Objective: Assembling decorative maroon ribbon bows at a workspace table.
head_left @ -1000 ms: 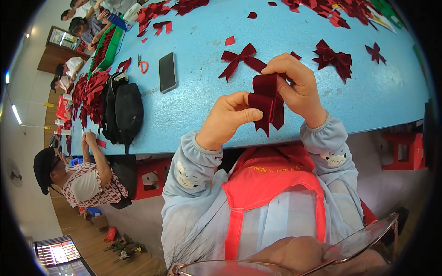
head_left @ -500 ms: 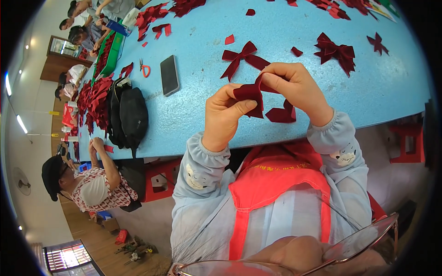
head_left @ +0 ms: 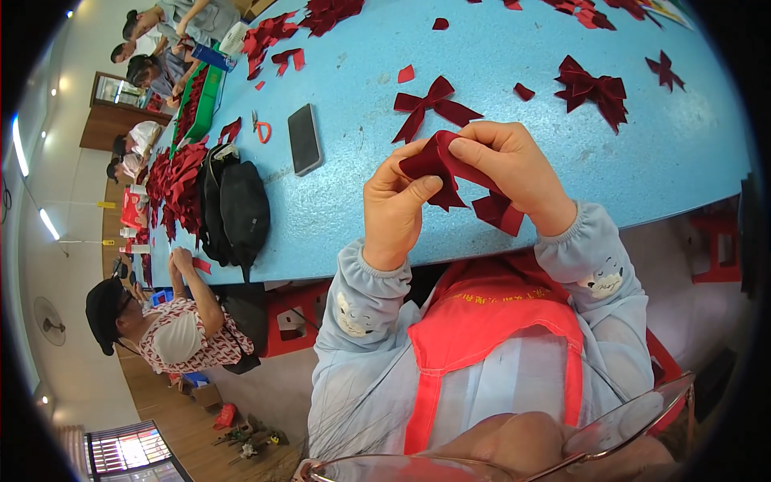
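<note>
A dark red velvet ribbon (head_left: 440,153) is stretched in a curve between my two hands, above the near edge of the blue table (head_left: 353,201). My left hand (head_left: 395,201) pinches one end with the thumb in front, and a cut tip hangs below it. My right hand (head_left: 510,165) is closed on the other side of the bend, thumb and forefinger pressed together. The ribbon's loose tail (head_left: 498,211) droops under my right hand. Just beyond my fingers lies a tied red bow (head_left: 434,104), apart from the held ribbon.
Larger bows (head_left: 593,90) lie at the right. To the left are a phone (head_left: 305,139), orange-handled scissors (head_left: 262,128), a black bag (head_left: 241,205), a heap of ribbons (head_left: 175,185) and a green crate (head_left: 207,100). A person in a black cap (head_left: 173,329) sits at the left.
The ribbon between my hands has opened into a rounder arch, and its loose tail hangs differently. My right hand has lowered slightly. The whole view has shifted a little.
</note>
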### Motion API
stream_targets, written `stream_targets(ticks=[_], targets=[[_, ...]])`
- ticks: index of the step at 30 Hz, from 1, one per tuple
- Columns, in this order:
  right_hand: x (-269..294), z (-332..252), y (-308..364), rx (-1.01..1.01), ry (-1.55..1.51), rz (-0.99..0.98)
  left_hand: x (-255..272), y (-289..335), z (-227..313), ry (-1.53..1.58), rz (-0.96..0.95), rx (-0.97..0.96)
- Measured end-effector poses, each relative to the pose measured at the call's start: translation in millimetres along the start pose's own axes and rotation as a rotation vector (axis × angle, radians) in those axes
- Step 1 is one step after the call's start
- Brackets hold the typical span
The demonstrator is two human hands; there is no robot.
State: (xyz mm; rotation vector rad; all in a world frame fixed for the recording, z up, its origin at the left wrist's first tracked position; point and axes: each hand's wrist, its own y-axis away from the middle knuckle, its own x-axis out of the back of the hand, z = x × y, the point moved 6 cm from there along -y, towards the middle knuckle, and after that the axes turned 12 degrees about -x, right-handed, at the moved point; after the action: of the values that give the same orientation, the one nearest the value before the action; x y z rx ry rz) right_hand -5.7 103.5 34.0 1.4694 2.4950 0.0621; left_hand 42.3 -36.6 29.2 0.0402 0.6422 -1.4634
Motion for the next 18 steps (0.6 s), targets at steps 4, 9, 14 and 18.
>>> stream_targets(ticks=[4,9,14,18], targets=[[0.0,0.8,-1.5,0.027,-0.031,-0.005,4.3,1.1,-6.0,0.079,0.013,0.058],[1.1,1.3,-2.6,0.072,-0.067,-0.001,5.4,2.2,-10.2,0.142,0.060,0.125],[-2.4,4.5,-1.6,0.159,-0.121,0.045,7.2,2.8,-15.2,0.187,0.117,0.179],[-4.1,-5.5,10.6,0.404,0.151,0.213,7.9,3.1,-16.8,0.211,0.111,0.197]])
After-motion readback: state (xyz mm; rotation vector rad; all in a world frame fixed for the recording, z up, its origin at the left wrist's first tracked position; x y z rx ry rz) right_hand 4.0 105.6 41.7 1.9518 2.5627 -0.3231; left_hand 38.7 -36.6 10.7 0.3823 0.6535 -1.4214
